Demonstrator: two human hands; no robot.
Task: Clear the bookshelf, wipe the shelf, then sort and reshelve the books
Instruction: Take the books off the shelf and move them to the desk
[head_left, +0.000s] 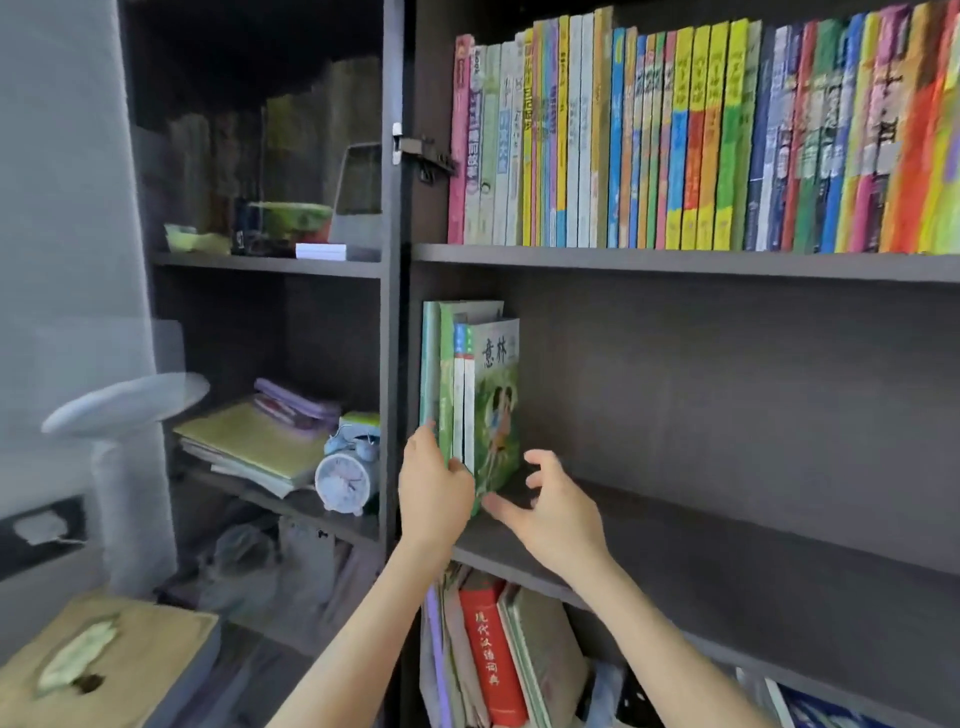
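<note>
Thin books (470, 395) stand upright at the 9 o'clock end of the shelf (727, 525), the left hand (434, 488) gripping their lower spines. The right hand (558, 506), at its 3 o'clock, is spread and empty. They look light and floppy, so are best squeezed together low down.

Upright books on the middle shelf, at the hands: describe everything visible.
The upright books, about four thin paperbacks, mostly green, stand at the left end of the middle shelf. The rightmost cover shows two figures and two large characters. The left hand grips their lower spines; the right hand is spread open beside them, thumb near the bottom corner.
</note>
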